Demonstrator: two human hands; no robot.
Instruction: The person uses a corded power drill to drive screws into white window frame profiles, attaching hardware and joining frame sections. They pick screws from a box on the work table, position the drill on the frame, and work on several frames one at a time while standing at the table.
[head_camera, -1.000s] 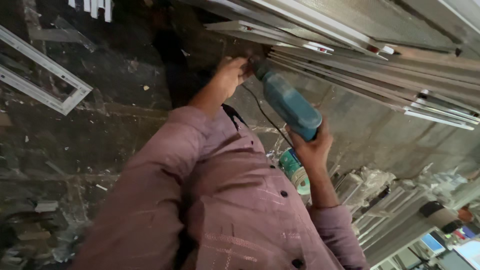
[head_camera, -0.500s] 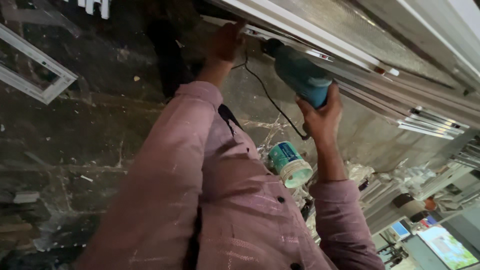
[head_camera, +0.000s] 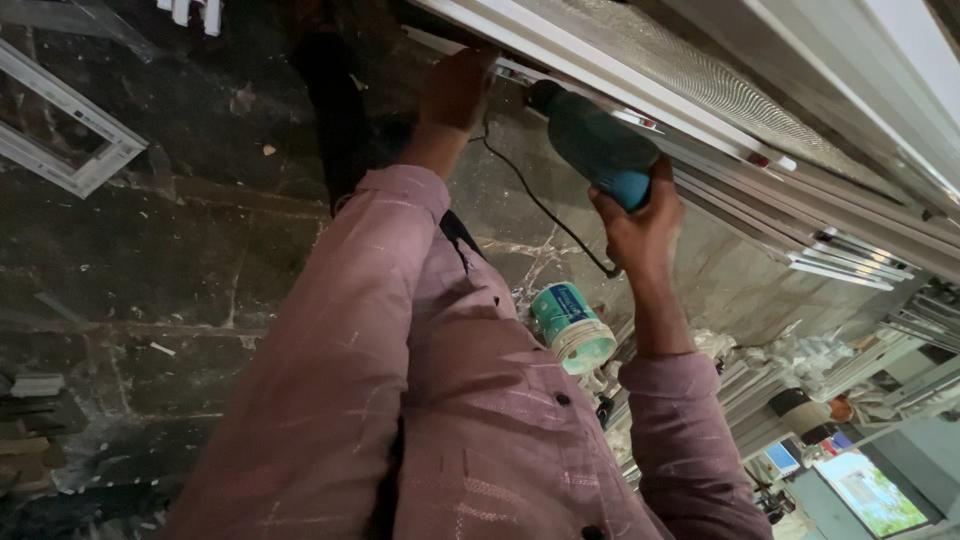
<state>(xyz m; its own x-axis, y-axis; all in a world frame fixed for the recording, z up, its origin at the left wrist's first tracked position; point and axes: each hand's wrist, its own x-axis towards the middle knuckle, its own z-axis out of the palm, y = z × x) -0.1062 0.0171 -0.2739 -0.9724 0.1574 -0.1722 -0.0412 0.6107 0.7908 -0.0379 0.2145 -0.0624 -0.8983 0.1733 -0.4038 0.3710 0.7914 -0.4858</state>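
Note:
My right hand grips the handle of a teal power drill. The drill's nose points at a long white window-frame profile that runs diagonally across the top right. My left hand rests against the same profile just left of the drill's tip, fingers curled on its edge. A black cord hangs from the drill down past my pink shirt sleeve. The drill bit itself is hidden against the frame.
A teal and white plastic tub stands on the dark stone floor below my arms. Another white frame piece lies at the left. More stacked white profiles and clutter fill the right, with a lit screen at bottom right.
Both hands and the drill have shifted toward the white profile, the drill's nose now against it. The view has swung, bringing the plastic tub further into sight.

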